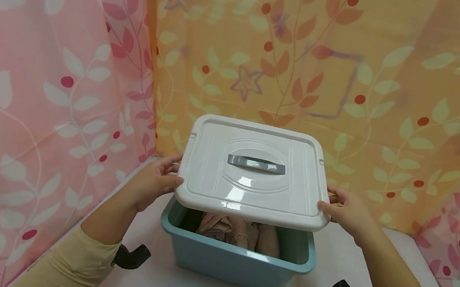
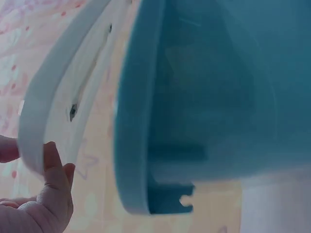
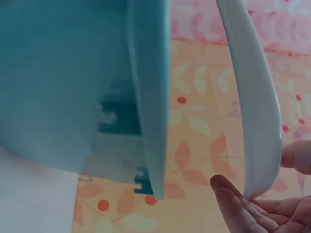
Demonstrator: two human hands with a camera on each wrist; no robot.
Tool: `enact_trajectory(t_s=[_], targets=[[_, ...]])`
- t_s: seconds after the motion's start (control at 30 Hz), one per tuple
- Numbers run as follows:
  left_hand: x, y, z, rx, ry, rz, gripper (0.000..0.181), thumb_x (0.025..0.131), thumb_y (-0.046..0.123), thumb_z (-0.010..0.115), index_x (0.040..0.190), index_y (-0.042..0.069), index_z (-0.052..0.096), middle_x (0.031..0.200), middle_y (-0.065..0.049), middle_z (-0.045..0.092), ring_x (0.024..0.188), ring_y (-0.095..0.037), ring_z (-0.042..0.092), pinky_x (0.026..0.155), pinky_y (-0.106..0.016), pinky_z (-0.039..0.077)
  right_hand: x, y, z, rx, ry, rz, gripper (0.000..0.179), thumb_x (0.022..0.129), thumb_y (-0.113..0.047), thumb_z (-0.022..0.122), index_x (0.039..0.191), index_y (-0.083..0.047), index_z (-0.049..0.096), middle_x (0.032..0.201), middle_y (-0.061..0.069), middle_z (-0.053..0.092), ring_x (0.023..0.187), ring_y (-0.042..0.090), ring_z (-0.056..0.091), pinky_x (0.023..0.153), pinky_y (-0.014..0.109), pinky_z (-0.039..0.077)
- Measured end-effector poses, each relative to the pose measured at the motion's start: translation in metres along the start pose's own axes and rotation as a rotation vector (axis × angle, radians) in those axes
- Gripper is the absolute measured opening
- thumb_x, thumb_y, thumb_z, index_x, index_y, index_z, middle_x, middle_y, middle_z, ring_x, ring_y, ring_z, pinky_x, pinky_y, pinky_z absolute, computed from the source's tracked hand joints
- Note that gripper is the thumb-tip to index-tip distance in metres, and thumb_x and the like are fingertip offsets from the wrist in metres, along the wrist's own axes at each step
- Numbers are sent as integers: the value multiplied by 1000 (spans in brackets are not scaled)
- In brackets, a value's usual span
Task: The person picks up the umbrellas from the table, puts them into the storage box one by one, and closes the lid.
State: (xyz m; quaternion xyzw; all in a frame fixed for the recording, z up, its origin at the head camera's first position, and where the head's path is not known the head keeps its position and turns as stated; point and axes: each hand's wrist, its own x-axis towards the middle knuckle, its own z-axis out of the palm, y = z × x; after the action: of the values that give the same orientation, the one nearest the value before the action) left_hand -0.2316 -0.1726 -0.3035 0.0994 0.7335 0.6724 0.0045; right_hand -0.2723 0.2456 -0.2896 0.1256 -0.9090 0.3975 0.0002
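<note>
A white lid with a grey handle is held tilted above a blue storage box. My left hand pinches the lid's left edge, thumb on top and fingers beneath. On the opposite edge, my right hand grips the lid the same way. Inside the box lie folded brownish-pink cloths, partly covered by the lid. Both wrist views show a gap between the lid and the box rim; in the right wrist view the lid also stands apart from the box.
The box stands on a white table surface. A pink leaf-patterned curtain hangs on the left, a yellow-orange one behind. Black wrist mounts stick out from both sleeves.
</note>
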Motion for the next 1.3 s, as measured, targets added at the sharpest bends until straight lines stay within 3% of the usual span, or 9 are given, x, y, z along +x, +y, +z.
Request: enact_trajectory(t_s=[0.13, 0.27, 0.5, 0.67, 0.9, 1.3], targets=[[5, -8, -6, 36, 55, -53, 64, 87, 8, 59, 143, 8, 29, 130, -20, 47, 110, -29, 53, 91, -41, 45, -10, 3, 9, 18, -31, 11, 70, 82, -32, 69, 135, 3, 40, 92, 14, 63, 79, 20, 61, 73, 38, 52], [7, -16, -13, 48, 53, -81, 64, 86, 14, 63, 142, 7, 33, 132, -20, 46, 111, -32, 54, 89, -42, 45, -17, 6, 16, 56, -57, 24, 72, 79, -32, 71, 133, 4, 42, 85, 11, 63, 75, 20, 61, 69, 34, 53], [-3, -24, -18, 32, 51, -120, 54, 87, 22, 63, 133, 1, 44, 123, -18, 53, 104, -24, 58, 88, -38, 46, -23, 14, 22, 126, -95, 86, 77, 76, -30, 74, 134, 8, 38, 87, 13, 61, 75, 21, 61, 66, 33, 54], [-7, -30, -21, 69, 59, -154, 52, 86, 26, 65, 127, -2, 51, 120, -16, 57, 103, -21, 59, 89, -34, 46, -30, 19, 26, 163, -118, 92, 75, 78, -28, 73, 133, 9, 39, 82, 11, 61, 73, 20, 61, 65, 32, 54], [-7, -36, -20, 171, 39, -175, 47, 84, 30, 66, 119, -1, 58, 113, -12, 61, 102, -21, 59, 91, -38, 44, -38, 23, 27, 165, -125, 127, 73, 79, -29, 71, 132, 10, 39, 80, 9, 61, 71, 20, 61, 64, 32, 53], [-9, -40, -18, 225, 51, -222, 50, 81, 35, 68, 118, 2, 59, 110, -10, 62, 97, -20, 60, 90, -40, 46, -44, 25, 35, 115, -96, 149, 75, 79, -34, 71, 131, 9, 41, 76, 7, 62, 67, 19, 60, 61, 31, 53]])
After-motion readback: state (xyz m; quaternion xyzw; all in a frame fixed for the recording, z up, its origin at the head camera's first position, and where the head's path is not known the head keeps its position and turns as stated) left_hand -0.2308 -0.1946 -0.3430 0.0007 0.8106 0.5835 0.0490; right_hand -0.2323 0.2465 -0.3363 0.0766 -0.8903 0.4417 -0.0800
